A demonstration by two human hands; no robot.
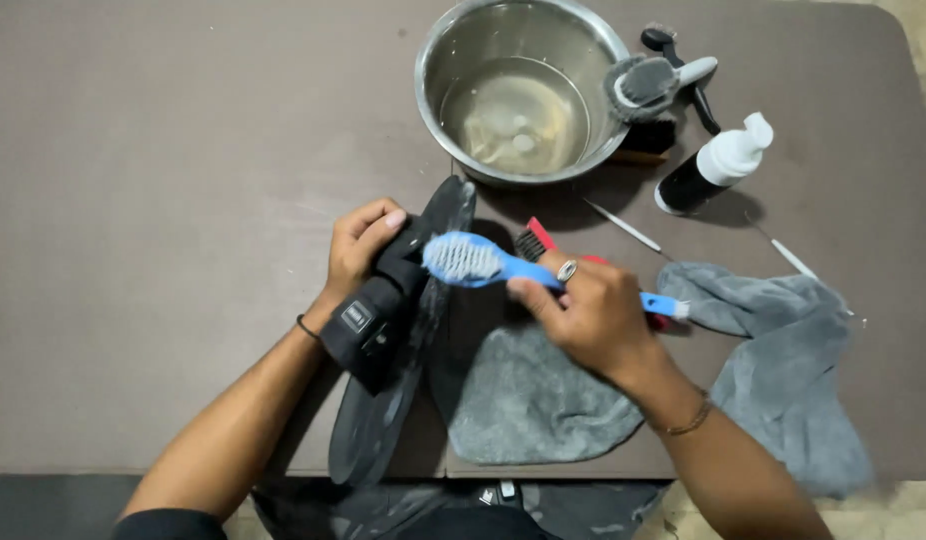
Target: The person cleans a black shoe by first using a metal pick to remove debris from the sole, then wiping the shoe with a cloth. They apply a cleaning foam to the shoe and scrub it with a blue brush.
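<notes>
- Nearest the camera, the long black sandal (383,400) lies sole-up over the table's front edge, its flat sole wet and streaked with pale suds
- Left hand (361,245) curls shut around the sandal's thick black strap
- Right hand (593,315) is closed on the blue plastic brush with pale bristles (473,260), bristles touching the sole
- Grey folded cloth (533,395) lies just right of the sandal
- Round steel bowl of cloudy water (523,90) sits beyond the sandal's toe
</notes>
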